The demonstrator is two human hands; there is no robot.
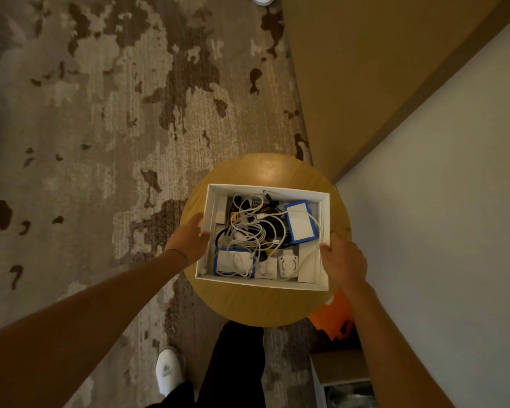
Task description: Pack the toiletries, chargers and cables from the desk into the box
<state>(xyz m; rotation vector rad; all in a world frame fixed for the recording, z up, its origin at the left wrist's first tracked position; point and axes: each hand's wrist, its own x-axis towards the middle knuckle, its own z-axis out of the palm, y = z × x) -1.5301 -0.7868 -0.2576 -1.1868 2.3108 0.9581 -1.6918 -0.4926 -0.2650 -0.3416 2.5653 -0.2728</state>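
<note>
You are gripping the white cardboard box (324, 219) by its two side walls, your left hand (189, 240) curling over the left wall and your right hand (343, 262) over the right. It is sitting on the round wooden stool (265, 169), holding tangled white cables (248, 228) and blue-edged chargers (300, 220).

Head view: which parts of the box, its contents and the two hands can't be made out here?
- Box bottom: buried under tangled cables.
- Toiletries: none identifiable; items too small and dim.
- Left hand fingers: hidden behind the box wall.
- Right hand grip: fingertips hidden past the rim.
- Round table legs: hidden beneath its top.
</note>
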